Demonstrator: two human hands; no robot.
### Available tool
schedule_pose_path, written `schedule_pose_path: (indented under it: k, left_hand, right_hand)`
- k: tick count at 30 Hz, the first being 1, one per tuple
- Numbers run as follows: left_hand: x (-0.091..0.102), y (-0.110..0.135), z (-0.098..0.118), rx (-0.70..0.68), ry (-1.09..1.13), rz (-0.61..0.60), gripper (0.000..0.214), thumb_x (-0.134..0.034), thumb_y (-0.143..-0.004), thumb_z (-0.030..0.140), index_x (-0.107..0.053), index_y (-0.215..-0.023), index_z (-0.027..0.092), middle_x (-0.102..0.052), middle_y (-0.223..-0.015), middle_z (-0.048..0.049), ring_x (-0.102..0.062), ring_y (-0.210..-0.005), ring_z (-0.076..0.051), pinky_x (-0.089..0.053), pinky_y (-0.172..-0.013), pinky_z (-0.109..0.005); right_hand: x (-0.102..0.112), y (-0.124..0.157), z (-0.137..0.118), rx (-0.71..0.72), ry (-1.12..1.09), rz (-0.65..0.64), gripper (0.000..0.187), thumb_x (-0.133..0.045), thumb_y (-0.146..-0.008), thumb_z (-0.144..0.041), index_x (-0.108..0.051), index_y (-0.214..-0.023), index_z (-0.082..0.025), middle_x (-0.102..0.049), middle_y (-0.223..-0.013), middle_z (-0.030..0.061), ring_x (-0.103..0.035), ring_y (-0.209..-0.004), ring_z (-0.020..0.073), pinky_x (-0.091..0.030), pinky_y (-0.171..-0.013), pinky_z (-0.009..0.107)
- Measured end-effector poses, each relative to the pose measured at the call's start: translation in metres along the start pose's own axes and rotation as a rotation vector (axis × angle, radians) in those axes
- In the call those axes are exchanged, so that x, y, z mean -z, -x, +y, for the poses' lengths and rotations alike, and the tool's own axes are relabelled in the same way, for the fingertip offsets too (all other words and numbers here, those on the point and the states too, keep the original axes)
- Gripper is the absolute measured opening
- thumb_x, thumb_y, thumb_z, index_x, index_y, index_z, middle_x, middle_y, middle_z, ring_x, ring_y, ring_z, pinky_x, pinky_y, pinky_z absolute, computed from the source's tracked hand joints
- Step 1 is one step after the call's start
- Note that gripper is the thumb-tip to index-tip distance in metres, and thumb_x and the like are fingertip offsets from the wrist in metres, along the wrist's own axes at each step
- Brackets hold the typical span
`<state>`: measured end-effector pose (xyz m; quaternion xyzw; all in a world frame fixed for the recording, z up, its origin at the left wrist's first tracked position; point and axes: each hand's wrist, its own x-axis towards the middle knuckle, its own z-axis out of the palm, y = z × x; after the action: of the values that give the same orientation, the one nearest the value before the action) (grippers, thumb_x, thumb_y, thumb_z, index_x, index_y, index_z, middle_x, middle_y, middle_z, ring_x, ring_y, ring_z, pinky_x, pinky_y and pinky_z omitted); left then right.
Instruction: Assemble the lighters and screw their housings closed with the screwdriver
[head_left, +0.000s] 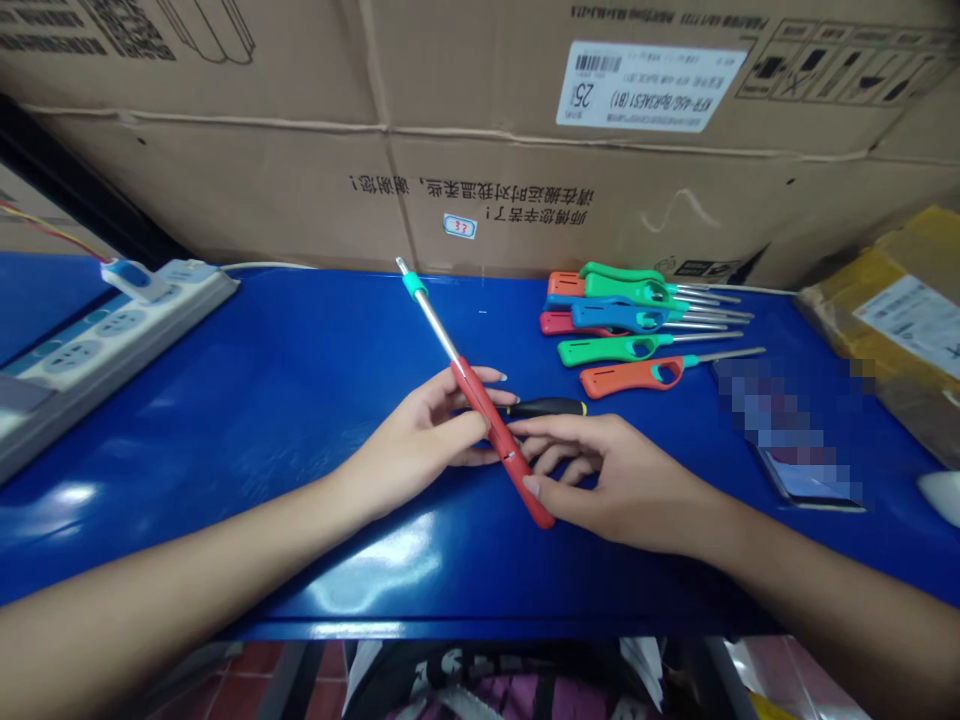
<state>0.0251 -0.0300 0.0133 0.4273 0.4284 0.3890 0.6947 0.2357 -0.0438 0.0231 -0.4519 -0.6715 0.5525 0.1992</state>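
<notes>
A red long-necked gas lighter point(491, 425) slants above the blue table, its metal tube pointing up and away to the left. A teal collar point(414, 284) sits on the tube close to the tip. My left hand point(442, 425) is closed around the upper handle, thumb on top and fingers behind it. At the handle's lower end my right hand point(600, 475) grips it between thumb and fingertips. Just behind the hands lies a screwdriver point(551, 407) with a black and yellow handle; its shaft is mostly hidden by my left hand.
Several green, blue, red and orange lighters point(630, 376) lie piled at the back right. A phone point(814, 480), partly blurred, rests right of them. A power strip point(112, 335) runs along the left. Cardboard point(480, 150) walls the back; a taped box point(900, 310) stands at right.
</notes>
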Motion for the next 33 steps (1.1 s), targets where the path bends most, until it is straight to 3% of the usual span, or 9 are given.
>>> schedule_pose_path:
  k: [7, 14, 24, 33]
  left_hand:
    - [-0.0052, 0.0015, 0.0004, 0.018, 0.021, 0.004, 0.044, -0.078, -0.08, 0.027, -0.063, -0.12, 0.019, -0.07, -0.123, -0.0108, -0.073, -0.099, -0.024, -0.064, -0.08, -0.037]
    - [-0.0087, 0.0028, 0.0018, -0.028, -0.007, 0.01, 0.044, -0.078, -0.079, 0.021, -0.063, -0.12, 0.019, -0.071, -0.12, -0.0083, -0.073, -0.095, -0.021, -0.063, -0.078, -0.032]
    - [-0.005, -0.003, 0.0036, -0.035, 0.067, 0.027, 0.04, -0.079, -0.081, 0.024, -0.066, -0.118, 0.018, -0.073, -0.12, -0.0091, -0.071, -0.107, -0.025, -0.063, -0.085, -0.036]
    - [-0.0054, -0.0031, -0.0013, 0.037, 0.184, 0.062, 0.034, -0.074, -0.089, 0.023, -0.059, -0.119, 0.022, -0.072, -0.097, -0.0034, -0.072, -0.087, -0.016, -0.064, -0.08, -0.032]
  right_hand:
    - [-0.0022, 0.0007, -0.0013, 0.027, 0.01, 0.036, 0.041, -0.068, -0.08, -0.02, -0.074, -0.12, -0.02, -0.073, -0.087, 0.003, -0.064, -0.067, 0.0104, -0.056, -0.059, 0.022]
    - [-0.0017, 0.002, 0.0024, 0.103, 0.105, 0.097, 0.046, -0.069, -0.078, -0.017, -0.073, -0.123, -0.026, -0.073, -0.085, -0.0001, -0.066, -0.067, 0.0112, -0.056, -0.057, 0.022]
    - [0.0037, 0.0004, 0.001, 0.181, 0.157, 0.136, 0.043, -0.064, -0.084, -0.016, -0.071, -0.126, -0.026, -0.076, -0.102, 0.0003, -0.067, -0.07, 0.0099, -0.056, -0.058, 0.021]
    - [0.0035, -0.003, 0.0078, 0.205, 0.192, 0.141, 0.035, -0.061, -0.095, -0.028, -0.07, -0.129, -0.027, -0.074, -0.102, 0.0014, -0.065, -0.072, 0.0097, -0.053, -0.055, 0.02]
